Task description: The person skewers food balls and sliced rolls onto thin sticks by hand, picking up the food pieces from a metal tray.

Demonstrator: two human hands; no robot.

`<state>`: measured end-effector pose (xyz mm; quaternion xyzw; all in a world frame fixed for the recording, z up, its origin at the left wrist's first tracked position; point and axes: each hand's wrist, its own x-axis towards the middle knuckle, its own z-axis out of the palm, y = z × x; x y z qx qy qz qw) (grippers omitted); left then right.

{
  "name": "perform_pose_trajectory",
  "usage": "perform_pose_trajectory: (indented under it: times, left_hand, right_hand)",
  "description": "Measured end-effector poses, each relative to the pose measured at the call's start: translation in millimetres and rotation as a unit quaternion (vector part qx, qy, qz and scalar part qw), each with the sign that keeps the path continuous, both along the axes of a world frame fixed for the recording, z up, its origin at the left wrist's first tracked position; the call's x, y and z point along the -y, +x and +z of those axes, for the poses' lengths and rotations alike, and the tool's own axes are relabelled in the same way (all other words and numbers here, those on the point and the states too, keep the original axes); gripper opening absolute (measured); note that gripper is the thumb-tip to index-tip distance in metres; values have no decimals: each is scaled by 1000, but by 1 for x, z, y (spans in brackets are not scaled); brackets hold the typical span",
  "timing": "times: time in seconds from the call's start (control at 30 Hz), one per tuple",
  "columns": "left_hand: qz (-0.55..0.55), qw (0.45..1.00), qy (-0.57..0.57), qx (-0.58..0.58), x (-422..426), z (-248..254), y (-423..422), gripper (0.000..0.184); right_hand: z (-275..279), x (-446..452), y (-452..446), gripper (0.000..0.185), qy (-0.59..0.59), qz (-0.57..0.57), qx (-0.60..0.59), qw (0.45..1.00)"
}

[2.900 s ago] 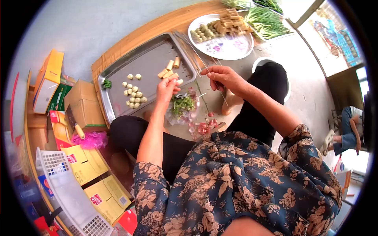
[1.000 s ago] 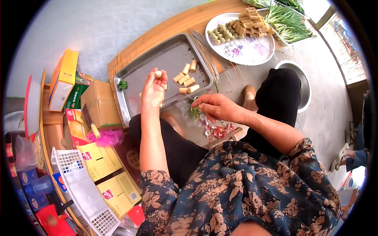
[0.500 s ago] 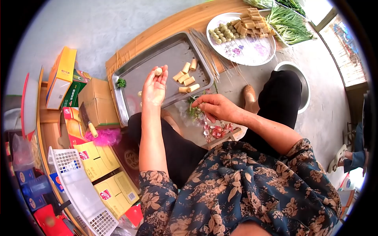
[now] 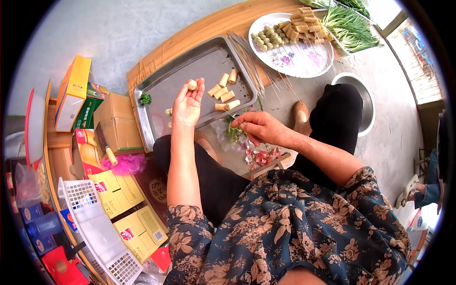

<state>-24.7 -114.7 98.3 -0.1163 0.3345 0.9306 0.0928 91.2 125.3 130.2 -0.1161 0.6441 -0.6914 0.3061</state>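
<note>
Above the metal tray, my left hand [image 4: 187, 105] is turned palm up and holds a small pale ball [image 4: 192, 85] between thumb and fingertips. My right hand [image 4: 260, 127], to the right and lower, pinches a thin skewer [image 4: 231, 116] whose length slants up-left toward my left hand. The skewer's tip and the ball are apart as far as I can see. In the tray [image 4: 161, 88] lie several short tan rolls [image 4: 223, 94], a bit of green leaf [image 4: 145, 99] at the left, and pale round pieces [image 4: 168, 112] beside my left wrist.
A white plate [image 4: 311, 64] with green balls [image 4: 268, 38] and stacked rolls [image 4: 308, 26] stands at the upper right. Loose skewers [image 4: 247, 59] lie between plate and tray. Long green vegetables [image 4: 349, 28], a metal basin [image 4: 366, 107], boxes [image 4: 121, 121] and a knife [image 4: 105, 145] surround me.
Both hands keep nearly the same pose and hold the same things. The view has shifted very slightly.
</note>
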Motion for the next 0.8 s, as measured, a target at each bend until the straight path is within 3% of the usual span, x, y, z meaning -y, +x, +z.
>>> perform_pose_trajectory:
  times: [0.8]
  left_hand:
    - [-8, 1000, 11, -9, -3, -2, -4, 14]
  right_hand:
    - [-4, 2, -4, 23, 13, -13, -15, 1000]
